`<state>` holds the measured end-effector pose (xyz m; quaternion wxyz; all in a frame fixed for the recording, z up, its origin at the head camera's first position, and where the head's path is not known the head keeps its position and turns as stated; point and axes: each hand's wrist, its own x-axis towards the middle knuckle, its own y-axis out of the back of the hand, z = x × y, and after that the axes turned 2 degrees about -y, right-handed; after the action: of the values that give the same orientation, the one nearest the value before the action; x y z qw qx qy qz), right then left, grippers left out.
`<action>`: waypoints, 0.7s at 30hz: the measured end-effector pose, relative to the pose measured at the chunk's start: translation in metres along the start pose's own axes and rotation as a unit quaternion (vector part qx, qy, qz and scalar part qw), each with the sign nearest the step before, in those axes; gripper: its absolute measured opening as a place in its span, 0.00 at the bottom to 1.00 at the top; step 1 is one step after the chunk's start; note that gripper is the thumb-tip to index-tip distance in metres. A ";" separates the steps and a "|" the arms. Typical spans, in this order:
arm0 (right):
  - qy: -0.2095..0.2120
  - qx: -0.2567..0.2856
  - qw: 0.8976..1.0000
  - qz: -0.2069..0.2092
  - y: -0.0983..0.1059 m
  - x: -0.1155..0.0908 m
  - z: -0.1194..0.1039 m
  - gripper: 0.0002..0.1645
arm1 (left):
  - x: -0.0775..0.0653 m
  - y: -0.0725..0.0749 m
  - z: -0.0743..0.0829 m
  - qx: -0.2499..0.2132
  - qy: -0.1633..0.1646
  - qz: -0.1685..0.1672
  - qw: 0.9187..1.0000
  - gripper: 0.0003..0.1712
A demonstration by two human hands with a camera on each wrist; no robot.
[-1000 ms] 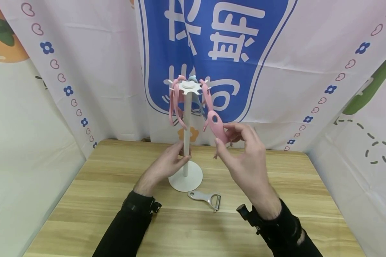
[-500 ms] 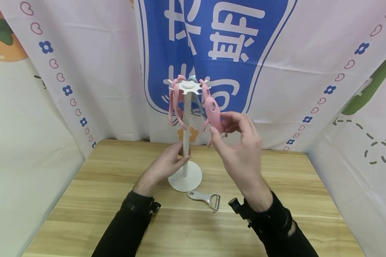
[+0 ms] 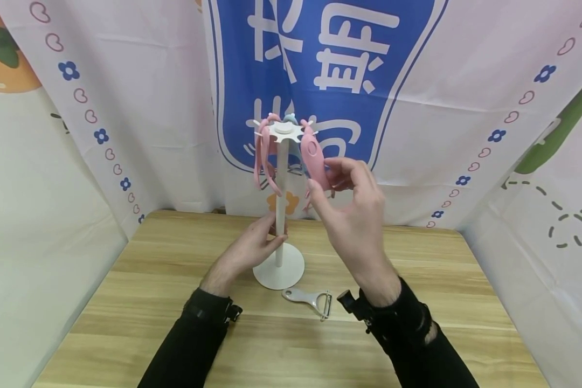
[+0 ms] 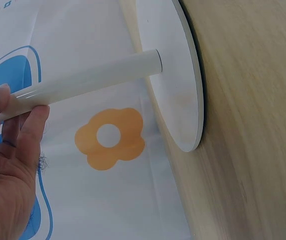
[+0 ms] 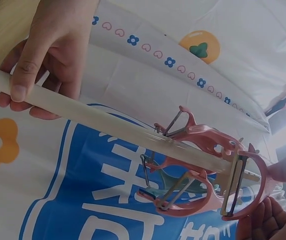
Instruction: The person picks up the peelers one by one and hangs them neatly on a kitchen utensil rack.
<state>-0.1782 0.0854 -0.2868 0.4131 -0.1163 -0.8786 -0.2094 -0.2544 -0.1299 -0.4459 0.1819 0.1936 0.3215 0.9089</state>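
A white stand with a round base (image 3: 291,272) holds several peelers on its notched top (image 3: 285,130). My left hand (image 3: 249,242) grips the stand's pole (image 3: 282,188) a little above the base, thumb and fingers round it, as the left wrist view also shows. My right hand (image 3: 356,215) pinches a pink peeler (image 3: 312,156), its handle pointing up close to the top's right side. In the right wrist view this peeler's blade (image 5: 234,185) faces the pole. Other pink peelers (image 3: 264,156) and a light blue peeler (image 5: 188,184) hang from the stand.
A grey peeler (image 3: 307,297) lies on the wooden table (image 3: 174,334), just in front of the base. Behind the stand hangs a printed cloth (image 3: 165,108) with a blue panel, and pale cloth walls flank the table.
My right hand has moved up and left with the pink peeler, bringing its handle hole near the stand's top. The left hand has stayed on the pole.
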 end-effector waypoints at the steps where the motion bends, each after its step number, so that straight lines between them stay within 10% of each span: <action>1: -0.001 -0.001 1.000 -0.002 -0.001 0.001 0.000 0.22 | 0.000 0.000 0.000 0.001 -0.001 0.000 1.000 0.11; 21: -0.013 0.001 1.000 -0.020 -0.017 0.005 0.009 0.24 | 0.000 0.000 -0.003 0.002 -0.012 0.001 1.000 0.11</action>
<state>-0.1938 0.0749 -0.2931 0.3978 -0.1008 -0.8863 -0.2148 -0.2557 -0.1314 -0.4482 0.1845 0.2049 0.3212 0.9060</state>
